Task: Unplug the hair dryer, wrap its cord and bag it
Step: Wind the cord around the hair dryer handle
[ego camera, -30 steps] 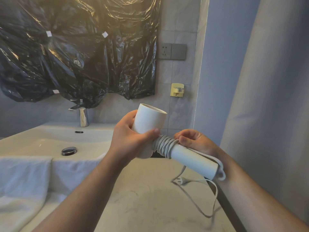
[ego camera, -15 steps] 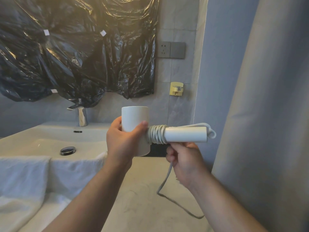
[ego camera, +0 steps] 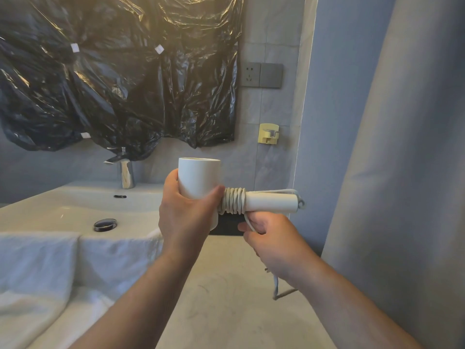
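Observation:
I hold a white hair dryer [ego camera: 198,177] in front of me above the counter, barrel upright and handle [ego camera: 270,204] pointing right. My left hand [ego camera: 187,215] grips the barrel. Its grey-white cord [ego camera: 232,204] is coiled in several turns around the handle next to the barrel. Just below the handle, my right hand [ego camera: 271,238] pinches the loose cord. The rest of the cord [ego camera: 276,289] hangs down behind my right wrist to the counter. The plug is hidden.
A wall socket [ego camera: 249,74] sits on the tiled wall with a yellow hook [ego camera: 268,133] below it. Black plastic sheeting [ego camera: 120,79] covers the mirror. A sink [ego camera: 83,210] with a tap [ego camera: 125,170] lies left, white towels [ego camera: 50,268] drape its front edge, and a grey curtain [ego camera: 402,172] hangs right.
My right hand has carried the cord from over the handle to beneath it, adding to the coil. The handle levelled out to point right. The loose cord on the counter has shortened.

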A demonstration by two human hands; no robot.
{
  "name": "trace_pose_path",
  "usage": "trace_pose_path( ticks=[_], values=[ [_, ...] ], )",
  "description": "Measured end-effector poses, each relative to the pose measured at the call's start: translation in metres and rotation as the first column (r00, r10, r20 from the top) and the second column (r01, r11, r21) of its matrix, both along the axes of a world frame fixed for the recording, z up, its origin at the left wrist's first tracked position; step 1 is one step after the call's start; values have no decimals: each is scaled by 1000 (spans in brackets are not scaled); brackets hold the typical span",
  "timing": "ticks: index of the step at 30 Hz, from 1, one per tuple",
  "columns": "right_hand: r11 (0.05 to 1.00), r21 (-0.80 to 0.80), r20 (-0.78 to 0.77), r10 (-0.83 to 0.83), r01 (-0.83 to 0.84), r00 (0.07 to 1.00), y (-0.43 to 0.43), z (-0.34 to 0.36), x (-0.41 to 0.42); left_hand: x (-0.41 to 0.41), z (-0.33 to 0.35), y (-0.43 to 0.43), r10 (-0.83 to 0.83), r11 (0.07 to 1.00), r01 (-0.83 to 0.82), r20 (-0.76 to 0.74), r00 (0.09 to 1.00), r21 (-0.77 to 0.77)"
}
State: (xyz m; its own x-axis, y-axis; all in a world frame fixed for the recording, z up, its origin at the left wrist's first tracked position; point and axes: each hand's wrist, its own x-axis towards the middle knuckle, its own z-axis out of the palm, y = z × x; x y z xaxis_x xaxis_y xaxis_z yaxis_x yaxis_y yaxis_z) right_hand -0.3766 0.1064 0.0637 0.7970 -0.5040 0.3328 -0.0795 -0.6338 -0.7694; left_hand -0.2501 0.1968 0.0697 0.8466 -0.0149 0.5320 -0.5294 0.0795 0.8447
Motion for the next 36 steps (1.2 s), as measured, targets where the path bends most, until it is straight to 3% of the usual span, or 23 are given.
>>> trace_pose_path(
  ticks=[8,12,17,22,31,33,36],
  values=[
    [968,-247,-137,-83,48,987,-13,11,-2,-8,-5,4,58,984,-90,202,978,156],
    [963,-263,-138,-89,50,986,-18,19,-7,-10,-1,6,47,973,-110,291,955,204],
    [989,-134,-17,-60,57,998,-15,17,-12,-11,-2,8,33,981,-79,246,969,179],
    [986,-154,43,-55,61,998,-11,16,-17,-11,-5,9,1,990,-28,196,981,137],
    [999,-17,13,37,-37,999,-15,15,-18,-11,-8,9,-1,989,-29,208,978,143],
    [998,-50,-48,31,-33,998,-20,17,-19,-9,-8,10,-21,984,-19,224,974,177],
    [971,-236,-139,-2,-31,990,-24,26,-21,-7,-7,11,-37,965,-42,291,956,259]
  ],
)
